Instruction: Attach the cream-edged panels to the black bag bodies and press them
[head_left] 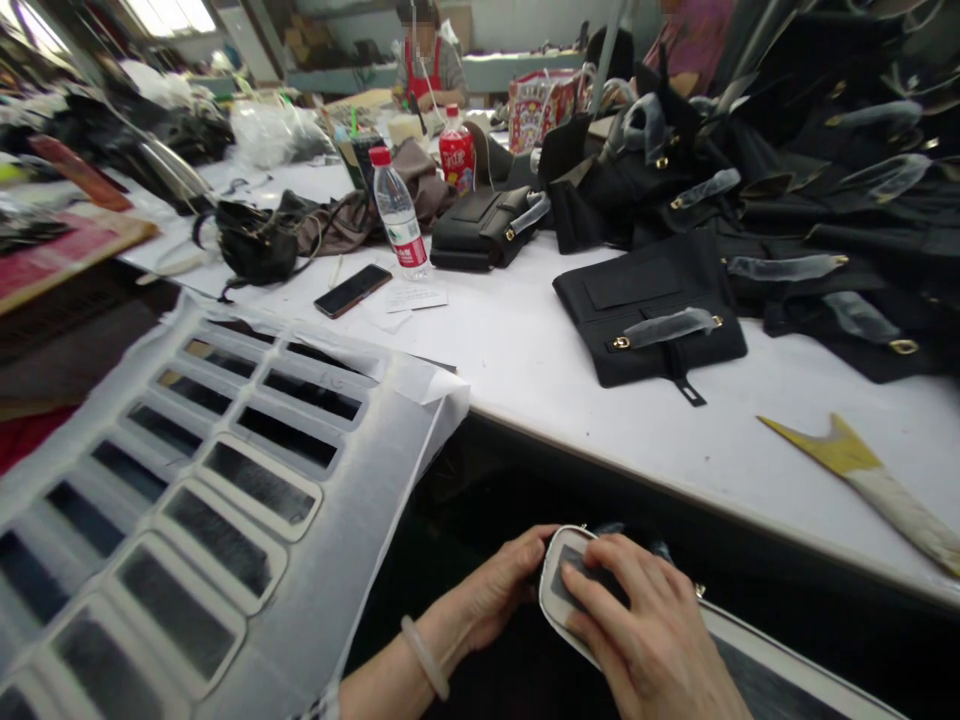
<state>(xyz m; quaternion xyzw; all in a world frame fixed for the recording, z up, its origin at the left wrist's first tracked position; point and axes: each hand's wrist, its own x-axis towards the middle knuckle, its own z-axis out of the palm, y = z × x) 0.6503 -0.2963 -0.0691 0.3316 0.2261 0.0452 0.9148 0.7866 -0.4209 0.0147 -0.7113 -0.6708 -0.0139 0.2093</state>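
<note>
Left grip, the left hand (499, 590), seems to pinch the rounded end of a pale-rimmed piece (553, 605) from its left side, though the fingers beneath are hidden. Fingertips of the right hand (649, 615) lie pressed on the dark patch (559, 588) inside that rim; whether this hand also clasps the piece underneath, I cannot tell. The piece is at near right, held just off the near edge of the worktop (510, 360). Uneven fingertip pressure could push the patch askew or ruck it against the rim. A slack left pinch could let the rounded end tip or slip down into the dark gap. Leaning leftward, a forearm might nudge the framed panels (262, 487) at left.
</note>
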